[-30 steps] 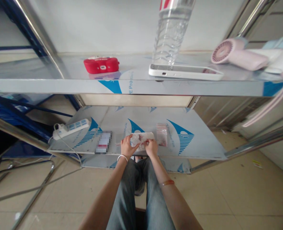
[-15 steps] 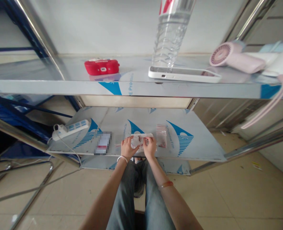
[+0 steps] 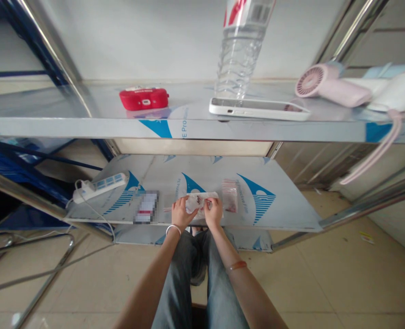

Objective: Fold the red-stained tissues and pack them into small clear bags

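Note:
A small white and clear plastic bag (image 3: 192,204) lies on the lower shelf, with small dark reddish pieces or print at its middle. My left hand (image 3: 181,214) is closed on the left side of this bag, its thumb reaching towards the middle. At its right side my right hand (image 3: 213,213) is in a pinch, thumb and fingertips together. Whatever those fingertips hold is too small to make out. To the right of my right hand rests a stack of clear zip bags (image 3: 230,196) with pinkish edges. Another clear bag partly shows left of my left hand.
On the lower shelf (image 3: 291,212) lie a blurred-out phone (image 3: 146,207) and a white power strip (image 3: 101,186) with cables. The upper shelf holds a red case (image 3: 144,99), a water bottle (image 3: 238,59), a white-cased phone (image 3: 259,109) and a pink handheld fan (image 3: 332,86), its strap hanging over the edge.
The view has shifted slightly. Both hands stay at the bag; the fingers have moved only a little, and the bag's middle looks slightly shifted.

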### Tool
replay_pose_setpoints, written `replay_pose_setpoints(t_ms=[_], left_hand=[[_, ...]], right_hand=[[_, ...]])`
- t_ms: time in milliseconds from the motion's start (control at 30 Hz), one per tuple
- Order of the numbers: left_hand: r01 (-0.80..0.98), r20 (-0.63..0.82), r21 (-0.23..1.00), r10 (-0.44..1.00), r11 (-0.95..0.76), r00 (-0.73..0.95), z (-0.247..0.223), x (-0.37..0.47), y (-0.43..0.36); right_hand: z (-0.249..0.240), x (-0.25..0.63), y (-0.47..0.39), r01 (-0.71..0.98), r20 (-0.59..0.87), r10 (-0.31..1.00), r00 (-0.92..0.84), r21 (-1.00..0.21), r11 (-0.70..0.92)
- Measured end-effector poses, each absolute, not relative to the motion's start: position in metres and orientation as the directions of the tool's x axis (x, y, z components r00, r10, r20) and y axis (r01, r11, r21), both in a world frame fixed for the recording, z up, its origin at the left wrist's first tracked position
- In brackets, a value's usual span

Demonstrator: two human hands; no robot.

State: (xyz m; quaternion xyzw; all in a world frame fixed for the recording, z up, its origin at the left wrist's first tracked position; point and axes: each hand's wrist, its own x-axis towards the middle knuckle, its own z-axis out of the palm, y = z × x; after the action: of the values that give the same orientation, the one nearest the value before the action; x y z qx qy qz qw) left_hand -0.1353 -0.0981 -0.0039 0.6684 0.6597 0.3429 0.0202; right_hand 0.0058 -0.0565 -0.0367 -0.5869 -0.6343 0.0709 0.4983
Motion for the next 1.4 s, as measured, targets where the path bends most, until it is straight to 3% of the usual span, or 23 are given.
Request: replay_pose_setpoints(t_ms=[733, 933, 1033, 1233, 1400], left_hand=[[0.88, 0.416, 0.457, 0.906, -0.128, -0.084, -0.005, -0.137, -0.097], [0.879, 0.413, 0.459, 0.907, -0.127, -0.085, -0.004, -0.137, -0.098], [0.879, 0.409, 0.464, 0.906, -0.108, -0.105, -0.007, -0.139, -0.097], [0.859, 0.408, 0.502, 0.903, -0.097, -0.136, -0.009, -0.14, -0.096], [0.835, 0.409, 0.541, 0.899, -0.101, -0.156, -0.008, -0.139, -0.096]], right_hand=[[-0.015, -0.001, -0.069, 0.533, 0.718, 0.685, 0.121, -0.629, 0.565], [-0.013, -0.006, -0.068, 0.467, 0.722, 0.692, -0.003, -0.611, 0.64], [-0.018, -0.003, -0.058, 0.481, 0.685, 0.728, 0.018, -0.644, 0.594], [-0.047, 0.0, -0.034, 0.686, 0.477, 0.879, 0.026, -0.648, 0.331], [-0.064, -0.009, -0.028, 0.725, 0.493, 0.869, -0.035, -0.586, 0.362]])
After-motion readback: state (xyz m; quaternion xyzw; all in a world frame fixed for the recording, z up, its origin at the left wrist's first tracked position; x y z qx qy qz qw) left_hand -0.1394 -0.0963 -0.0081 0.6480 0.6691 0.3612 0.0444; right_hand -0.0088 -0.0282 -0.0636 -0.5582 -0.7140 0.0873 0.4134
